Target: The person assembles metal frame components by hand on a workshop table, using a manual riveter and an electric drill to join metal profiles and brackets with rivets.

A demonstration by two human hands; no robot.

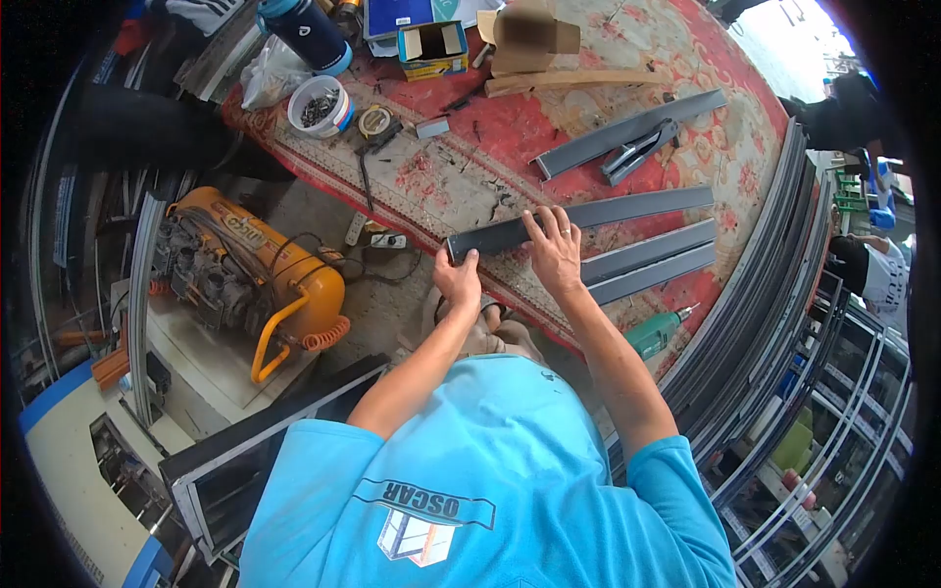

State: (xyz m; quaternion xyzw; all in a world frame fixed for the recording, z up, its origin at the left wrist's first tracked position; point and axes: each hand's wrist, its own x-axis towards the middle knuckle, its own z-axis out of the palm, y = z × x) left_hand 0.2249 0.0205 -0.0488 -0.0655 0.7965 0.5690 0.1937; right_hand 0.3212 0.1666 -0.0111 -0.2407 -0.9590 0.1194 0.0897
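A cluttered workshop is spreading around a workbench covered with a red patterned carpet point(588, 127), and the person in the blue shirt is leaning over its near edge. The left hand point(459, 279) is closing around the near end of a dark grey metal profile point(578, 220), thumb and fingers clamped on the end at about 9 o'clock of the strip. The right hand point(555, 250) is lying flat on top of the same strip, fingers spread and pressing down, not wrapped round it. The profile is lying across the carpet, running from the bench edge out toward 2 o'clock, with its far end well clear of both hands.

At 4 o'clock from the right hand, two more grey strips point(652, 263) are lying side by side, just beside the one in hand. Toward 1 o'clock, another long strip point(627, 132) is carrying a pair of grey pliers-like tools point(637, 152). At 11 o'clock a tape measure point(374, 122) and a white tub of screws point(319, 104) are sitting near the carpet's edge.

To do this well, the flat hand is probably best kept pressing near the middle, so the long strip is not tipping or sliding on the soft carpet, while the end grip is steering it square to its neighbours. An orange air compressor point(260, 279) is standing on the floor at 8 o'clock, and a green drill point(655, 333) is lying at 5 o'clock.
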